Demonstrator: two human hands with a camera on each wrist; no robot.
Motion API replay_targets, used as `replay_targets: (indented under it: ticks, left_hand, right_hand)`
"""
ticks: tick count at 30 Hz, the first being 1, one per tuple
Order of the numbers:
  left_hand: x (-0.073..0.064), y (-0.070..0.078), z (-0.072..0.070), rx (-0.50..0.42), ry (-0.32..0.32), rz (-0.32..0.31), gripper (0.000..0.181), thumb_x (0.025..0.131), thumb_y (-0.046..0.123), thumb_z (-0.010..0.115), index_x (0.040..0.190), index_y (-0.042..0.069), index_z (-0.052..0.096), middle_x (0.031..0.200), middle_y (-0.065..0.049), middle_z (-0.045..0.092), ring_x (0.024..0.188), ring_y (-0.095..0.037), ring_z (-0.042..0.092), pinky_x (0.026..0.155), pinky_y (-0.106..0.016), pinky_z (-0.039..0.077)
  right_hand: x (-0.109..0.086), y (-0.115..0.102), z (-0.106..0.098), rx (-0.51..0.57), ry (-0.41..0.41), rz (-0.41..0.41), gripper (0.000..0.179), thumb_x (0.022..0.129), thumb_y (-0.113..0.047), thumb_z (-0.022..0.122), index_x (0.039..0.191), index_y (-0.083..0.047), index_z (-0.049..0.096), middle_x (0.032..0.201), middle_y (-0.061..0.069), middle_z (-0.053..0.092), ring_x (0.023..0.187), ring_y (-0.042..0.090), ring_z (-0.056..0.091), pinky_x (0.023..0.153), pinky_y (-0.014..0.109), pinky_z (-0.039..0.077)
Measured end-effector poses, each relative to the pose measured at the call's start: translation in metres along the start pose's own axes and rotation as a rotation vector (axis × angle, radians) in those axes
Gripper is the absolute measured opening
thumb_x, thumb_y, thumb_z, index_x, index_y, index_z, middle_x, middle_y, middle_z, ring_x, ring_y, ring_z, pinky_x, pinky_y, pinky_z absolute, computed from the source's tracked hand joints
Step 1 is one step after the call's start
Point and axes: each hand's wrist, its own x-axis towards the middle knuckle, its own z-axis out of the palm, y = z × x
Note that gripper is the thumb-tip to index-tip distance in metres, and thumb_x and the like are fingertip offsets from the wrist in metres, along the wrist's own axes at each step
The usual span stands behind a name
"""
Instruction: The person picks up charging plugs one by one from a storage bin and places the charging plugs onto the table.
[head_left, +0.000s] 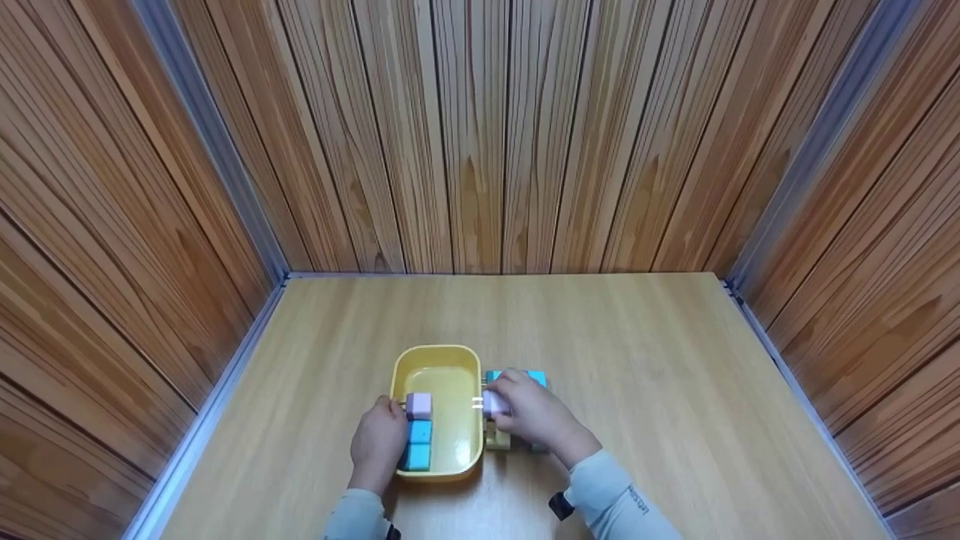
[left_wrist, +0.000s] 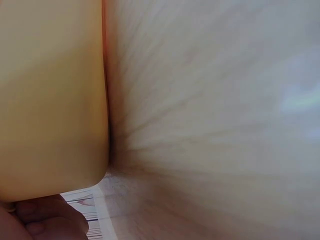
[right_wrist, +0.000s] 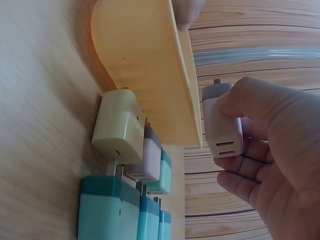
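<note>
My left hand (head_left: 380, 442) grips the left rim of a yellow plastic tray (head_left: 457, 469); curled fingers (left_wrist: 55, 220) show below the tray's wall (left_wrist: 55, 125) in the left wrist view. Inside, along the left side, lie a pink plug adapter (head_left: 418, 406) and two blue plug adapters (head_left: 419, 431). Over the tray's right rim, my right hand (head_left: 536, 416) pinches a pale pink plug adapter (right_wrist: 222, 122) between thumb and fingers. Its prongs point left, toward the tray's inside.
Right of the tray, partly under my right hand, several more adapters stand on the wooden table (head_left: 675, 420): a cream adapter (right_wrist: 117, 125), a pink one (right_wrist: 150, 160) and teal ones (right_wrist: 100, 210). Wood-panelled walls (head_left: 472, 150) enclose the table at the back and sides.
</note>
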Motion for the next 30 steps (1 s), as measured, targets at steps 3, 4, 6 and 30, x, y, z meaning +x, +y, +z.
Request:
replay_targets:
  ticks: [3, 4, 6, 30]
  left_hand:
    - [0.000, 0.000, 0.000, 0.000, -0.002, 0.000, 0.039, 0.110, 0.037, 0.042, 0.132, 0.008, 0.057, 0.099, -0.008, 0.064, 0.089, -0.026, 0.059, 0.081, -0.039, 0.052]
    - [0.000, 0.000, 0.000, 0.000, -0.003, -0.002, 0.039, 0.110, 0.037, 0.042, 0.132, 0.008, 0.057, 0.099, -0.008, 0.064, 0.089, -0.026, 0.059, 0.082, -0.039, 0.052]
    - [0.000, 0.000, -0.001, 0.006, -0.001, -0.004, 0.039, 0.110, 0.038, 0.042, 0.131, 0.008, 0.057, 0.098, -0.008, 0.064, 0.089, -0.026, 0.059, 0.081, -0.039, 0.052]
    - [0.000, 0.002, -0.001, 0.002, -0.015, -0.030, 0.034, 0.110, 0.038, 0.042, 0.123, 0.011, 0.059, 0.094, -0.008, 0.062, 0.086, -0.025, 0.059, 0.074, -0.036, 0.048]
  right_hand:
    - [0.000, 0.004, -0.003, -0.025, 0.037, -0.033, 0.048, 0.085, -0.019, 0.075, 0.131, -0.009, 0.066, 0.117, 0.000, 0.060, 0.098, 0.013, 0.056, 0.083, 0.032, 0.052]
    - [0.000, 0.005, -0.005, -0.027, 0.050, -0.044, 0.047, 0.085, -0.018, 0.075, 0.130, -0.007, 0.066, 0.117, 0.002, 0.061, 0.098, 0.014, 0.057, 0.083, 0.032, 0.053]
    - [-0.001, 0.008, -0.008, -0.020, 0.058, -0.022, 0.047, 0.087, -0.020, 0.075, 0.131, -0.006, 0.066, 0.118, 0.002, 0.061, 0.098, 0.014, 0.057, 0.083, 0.032, 0.053]
    - [-0.002, 0.048, -0.024, 0.003, 0.058, 0.247, 0.050, 0.093, -0.024, 0.075, 0.140, -0.015, 0.060, 0.131, 0.002, 0.058, 0.114, 0.020, 0.059, 0.102, 0.044, 0.051]
